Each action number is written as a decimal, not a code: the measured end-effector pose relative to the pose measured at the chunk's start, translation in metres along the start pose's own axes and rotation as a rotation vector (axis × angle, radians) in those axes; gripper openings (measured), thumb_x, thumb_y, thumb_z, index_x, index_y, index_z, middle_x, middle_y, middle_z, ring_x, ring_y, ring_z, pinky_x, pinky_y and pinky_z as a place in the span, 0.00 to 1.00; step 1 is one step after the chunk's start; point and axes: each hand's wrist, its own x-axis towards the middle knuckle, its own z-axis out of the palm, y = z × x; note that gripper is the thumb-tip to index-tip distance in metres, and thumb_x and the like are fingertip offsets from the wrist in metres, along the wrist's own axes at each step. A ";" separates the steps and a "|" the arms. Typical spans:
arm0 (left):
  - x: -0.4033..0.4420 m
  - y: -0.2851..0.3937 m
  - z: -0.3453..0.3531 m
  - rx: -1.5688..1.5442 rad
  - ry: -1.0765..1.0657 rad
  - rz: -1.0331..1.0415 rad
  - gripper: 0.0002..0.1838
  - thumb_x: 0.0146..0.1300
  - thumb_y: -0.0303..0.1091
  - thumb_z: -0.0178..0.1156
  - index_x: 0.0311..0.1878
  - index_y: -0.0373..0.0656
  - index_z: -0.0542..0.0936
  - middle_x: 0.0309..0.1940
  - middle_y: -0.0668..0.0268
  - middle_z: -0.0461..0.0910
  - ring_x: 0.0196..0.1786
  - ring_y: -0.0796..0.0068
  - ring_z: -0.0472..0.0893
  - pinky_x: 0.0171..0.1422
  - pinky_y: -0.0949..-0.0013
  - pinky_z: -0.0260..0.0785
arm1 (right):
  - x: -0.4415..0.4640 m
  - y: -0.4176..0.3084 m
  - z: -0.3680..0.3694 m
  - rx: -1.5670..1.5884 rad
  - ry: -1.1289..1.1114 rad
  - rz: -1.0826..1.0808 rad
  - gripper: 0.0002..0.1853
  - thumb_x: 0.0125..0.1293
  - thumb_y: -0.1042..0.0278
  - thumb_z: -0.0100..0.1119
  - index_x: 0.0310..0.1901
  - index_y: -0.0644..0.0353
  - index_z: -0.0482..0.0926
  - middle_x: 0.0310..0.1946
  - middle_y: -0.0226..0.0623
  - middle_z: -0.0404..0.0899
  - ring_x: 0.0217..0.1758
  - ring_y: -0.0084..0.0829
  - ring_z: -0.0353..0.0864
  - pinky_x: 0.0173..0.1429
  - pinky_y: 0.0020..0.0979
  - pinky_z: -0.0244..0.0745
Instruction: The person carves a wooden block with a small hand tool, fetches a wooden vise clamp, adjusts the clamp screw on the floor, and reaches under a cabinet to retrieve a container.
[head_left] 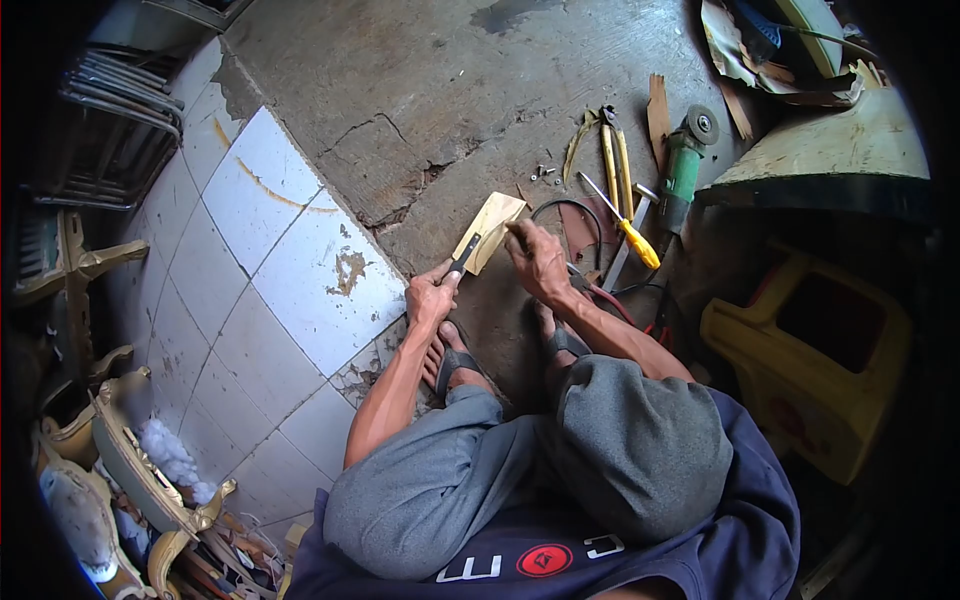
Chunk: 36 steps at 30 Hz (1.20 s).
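Observation:
Between my feet and the cracked concrete lies a pale piece of wood (490, 218). My left hand (430, 298) is closed around the near end of a slim black object (465, 252), which rests against the wood; its exact kind is unclear. At the wood's right edge is my right hand (540, 262), its fingers curled together. Whatever those fingers hold, if anything, is hidden. To the right of it lie a screwdriver (638, 243) with a yellow handle, long-handled pliers (618, 165) and a green angle grinder (686, 165).
Small metal bits (545, 175) are scattered on the concrete floor (330, 60). White tiles (310, 290) cover the left side. A yellow plastic stool (800, 350) stands at right, and carved furniture parts (150, 470) crowd the lower left. A dark cable (560, 204) curves beside my right hand.

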 end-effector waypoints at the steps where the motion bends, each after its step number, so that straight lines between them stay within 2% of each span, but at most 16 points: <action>1: -0.001 -0.001 0.000 -0.004 0.002 0.000 0.19 0.67 0.35 0.65 0.61 0.53 0.84 0.26 0.66 0.83 0.26 0.78 0.80 0.30 0.72 0.77 | 0.002 0.003 -0.002 -0.022 0.069 0.034 0.11 0.70 0.67 0.62 0.50 0.61 0.82 0.37 0.51 0.85 0.41 0.48 0.86 0.46 0.42 0.79; 2: 0.000 0.000 0.000 -0.011 0.007 0.002 0.19 0.67 0.35 0.65 0.61 0.53 0.84 0.27 0.66 0.84 0.26 0.78 0.80 0.30 0.72 0.77 | 0.007 0.007 -0.005 -0.031 0.083 0.098 0.12 0.71 0.65 0.61 0.51 0.61 0.82 0.38 0.51 0.86 0.41 0.48 0.87 0.47 0.41 0.79; 5: 0.000 -0.003 0.001 -0.012 0.000 0.007 0.19 0.67 0.35 0.65 0.61 0.53 0.84 0.28 0.65 0.84 0.26 0.77 0.81 0.30 0.71 0.77 | 0.014 0.006 -0.013 0.058 0.070 0.105 0.12 0.71 0.65 0.60 0.51 0.61 0.82 0.38 0.51 0.86 0.42 0.49 0.86 0.47 0.42 0.79; 7: 0.000 0.000 0.000 -0.007 -0.005 0.012 0.19 0.67 0.35 0.65 0.61 0.53 0.84 0.28 0.65 0.85 0.27 0.78 0.81 0.30 0.71 0.77 | 0.004 0.007 -0.006 -0.016 0.064 0.028 0.13 0.71 0.64 0.60 0.51 0.61 0.82 0.38 0.50 0.85 0.43 0.49 0.86 0.48 0.43 0.79; 9: -0.001 0.002 0.001 -0.002 0.013 -0.014 0.19 0.67 0.35 0.65 0.61 0.53 0.84 0.28 0.65 0.85 0.26 0.78 0.80 0.30 0.71 0.77 | -0.002 0.006 0.002 0.018 -0.020 -0.012 0.12 0.69 0.63 0.61 0.49 0.59 0.82 0.34 0.52 0.82 0.40 0.55 0.82 0.47 0.51 0.75; 11: -0.003 0.003 0.001 -0.003 0.007 -0.010 0.19 0.67 0.35 0.65 0.61 0.53 0.85 0.28 0.65 0.84 0.26 0.78 0.80 0.30 0.71 0.77 | -0.003 0.007 0.003 0.062 -0.015 -0.007 0.12 0.69 0.63 0.62 0.49 0.59 0.82 0.33 0.52 0.82 0.39 0.56 0.82 0.46 0.51 0.75; 13: -0.002 0.002 -0.002 -0.003 0.004 0.002 0.19 0.67 0.35 0.65 0.61 0.52 0.85 0.27 0.66 0.84 0.26 0.79 0.80 0.29 0.71 0.76 | 0.006 0.005 -0.005 -0.049 0.013 0.067 0.12 0.70 0.64 0.61 0.51 0.60 0.82 0.40 0.50 0.85 0.43 0.48 0.85 0.48 0.43 0.78; 14: -0.002 0.001 -0.001 -0.011 0.012 0.003 0.19 0.67 0.35 0.66 0.61 0.49 0.84 0.26 0.66 0.84 0.23 0.79 0.79 0.28 0.72 0.74 | 0.010 0.001 -0.013 -0.006 0.025 0.115 0.12 0.70 0.64 0.61 0.51 0.61 0.82 0.39 0.50 0.85 0.44 0.47 0.86 0.49 0.41 0.79; 17: -0.002 0.002 0.003 -0.045 0.018 0.004 0.21 0.66 0.36 0.66 0.62 0.46 0.84 0.25 0.66 0.83 0.20 0.80 0.77 0.27 0.73 0.73 | 0.016 0.015 -0.011 0.064 0.064 0.050 0.12 0.70 0.64 0.61 0.51 0.60 0.82 0.39 0.50 0.85 0.44 0.46 0.86 0.49 0.40 0.79; 21: 0.001 -0.002 0.003 -0.036 0.017 0.004 0.21 0.66 0.35 0.67 0.62 0.45 0.83 0.25 0.66 0.83 0.20 0.80 0.77 0.26 0.74 0.72 | 0.007 0.010 -0.008 -0.016 0.010 0.057 0.12 0.70 0.66 0.62 0.50 0.61 0.82 0.39 0.49 0.85 0.43 0.47 0.86 0.48 0.41 0.79; 25: -0.002 -0.006 0.002 -0.039 0.008 0.015 0.21 0.66 0.34 0.67 0.62 0.43 0.83 0.25 0.66 0.83 0.20 0.80 0.77 0.26 0.74 0.72 | 0.020 0.009 -0.011 -0.041 0.094 0.054 0.11 0.69 0.65 0.62 0.49 0.60 0.82 0.37 0.50 0.84 0.40 0.49 0.85 0.45 0.43 0.78; 26: 0.001 -0.004 0.002 -0.032 0.007 0.023 0.22 0.66 0.34 0.67 0.63 0.43 0.82 0.25 0.66 0.83 0.21 0.80 0.77 0.26 0.74 0.72 | 0.019 0.008 -0.012 0.022 0.077 0.008 0.11 0.69 0.63 0.62 0.48 0.59 0.81 0.33 0.54 0.82 0.39 0.55 0.83 0.44 0.50 0.77; 30: 0.003 -0.006 0.004 -0.068 0.010 0.005 0.22 0.67 0.35 0.67 0.64 0.43 0.82 0.26 0.66 0.83 0.21 0.81 0.76 0.25 0.75 0.69 | 0.015 0.014 -0.010 -0.025 0.055 -0.020 0.11 0.69 0.63 0.62 0.48 0.59 0.81 0.33 0.52 0.82 0.38 0.53 0.83 0.44 0.49 0.77; 33: -0.001 -0.003 0.001 -0.081 -0.015 0.018 0.23 0.67 0.35 0.67 0.64 0.42 0.81 0.26 0.67 0.82 0.21 0.81 0.76 0.24 0.76 0.68 | 0.013 0.014 -0.005 0.077 0.190 0.052 0.12 0.69 0.62 0.62 0.48 0.59 0.81 0.33 0.52 0.83 0.39 0.52 0.84 0.44 0.47 0.77; 36: 0.002 -0.002 0.002 -0.066 -0.016 0.012 0.23 0.67 0.35 0.67 0.64 0.42 0.81 0.26 0.67 0.82 0.20 0.81 0.76 0.23 0.76 0.67 | 0.006 0.014 -0.002 0.108 0.083 0.066 0.13 0.69 0.61 0.62 0.49 0.59 0.81 0.35 0.52 0.83 0.40 0.53 0.84 0.45 0.47 0.78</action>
